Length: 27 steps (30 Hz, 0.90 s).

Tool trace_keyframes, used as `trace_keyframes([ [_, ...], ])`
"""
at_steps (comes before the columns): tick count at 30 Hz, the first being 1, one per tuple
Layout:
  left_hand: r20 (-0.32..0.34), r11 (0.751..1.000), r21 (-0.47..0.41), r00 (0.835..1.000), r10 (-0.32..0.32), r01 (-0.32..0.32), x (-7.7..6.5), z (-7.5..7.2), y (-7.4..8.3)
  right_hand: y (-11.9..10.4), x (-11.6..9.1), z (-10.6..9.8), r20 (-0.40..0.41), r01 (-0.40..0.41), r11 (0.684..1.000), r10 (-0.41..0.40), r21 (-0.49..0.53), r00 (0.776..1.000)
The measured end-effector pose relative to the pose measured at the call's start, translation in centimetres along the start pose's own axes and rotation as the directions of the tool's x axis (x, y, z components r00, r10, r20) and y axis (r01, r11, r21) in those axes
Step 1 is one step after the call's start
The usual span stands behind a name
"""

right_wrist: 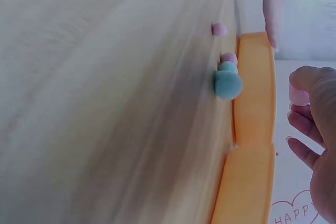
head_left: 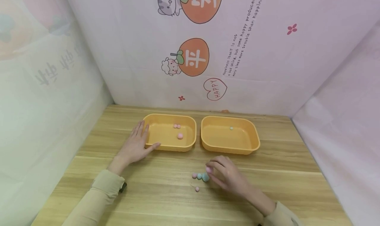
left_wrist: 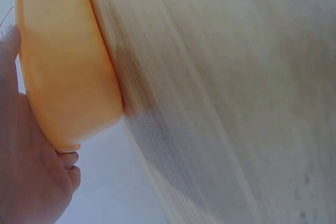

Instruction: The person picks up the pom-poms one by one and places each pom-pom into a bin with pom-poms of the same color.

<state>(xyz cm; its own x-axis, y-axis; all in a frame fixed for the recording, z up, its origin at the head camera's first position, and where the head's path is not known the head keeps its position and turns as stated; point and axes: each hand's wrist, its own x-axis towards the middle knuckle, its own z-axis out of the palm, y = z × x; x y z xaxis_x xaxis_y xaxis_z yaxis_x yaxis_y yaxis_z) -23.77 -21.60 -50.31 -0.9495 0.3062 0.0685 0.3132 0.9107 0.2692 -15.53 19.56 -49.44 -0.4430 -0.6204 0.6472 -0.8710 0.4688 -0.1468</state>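
My left hand (head_left: 136,145) rests on the left end of the left yellow tray (head_left: 170,148), fingers spread at the side rim and thumb over the front rim. That tray holds several pink balls, one (head_left: 180,136) larger than the others. Above the table, in front of the right tray, my right hand (head_left: 230,176) pinches a pink ball (right_wrist: 299,96) between thumb and index finger; its other fingers are spread. Just left of it, a larger blue-green ball (right_wrist: 228,85), a smaller blue one (head_left: 199,176) and a pink one (head_left: 194,175) lie in a row.
The right yellow tray (head_left: 230,150) stands beside the left one and holds a small pale green ball (head_left: 231,128). A small pink ball (head_left: 197,189) lies nearer on the wooden table (head_left: 154,193). Printed white cloth (head_left: 252,94) hangs behind and at both sides.
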Motion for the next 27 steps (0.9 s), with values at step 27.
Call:
trace_keyframes([
  [27, 0.002, 1.000, -0.017, 1.000, -0.002, 0.002, 0.0, -0.1, 0.0, 1.5, 3.7, 0.9, 0.010, -0.003, 0.998, 0.004, -0.058, 1.000],
])
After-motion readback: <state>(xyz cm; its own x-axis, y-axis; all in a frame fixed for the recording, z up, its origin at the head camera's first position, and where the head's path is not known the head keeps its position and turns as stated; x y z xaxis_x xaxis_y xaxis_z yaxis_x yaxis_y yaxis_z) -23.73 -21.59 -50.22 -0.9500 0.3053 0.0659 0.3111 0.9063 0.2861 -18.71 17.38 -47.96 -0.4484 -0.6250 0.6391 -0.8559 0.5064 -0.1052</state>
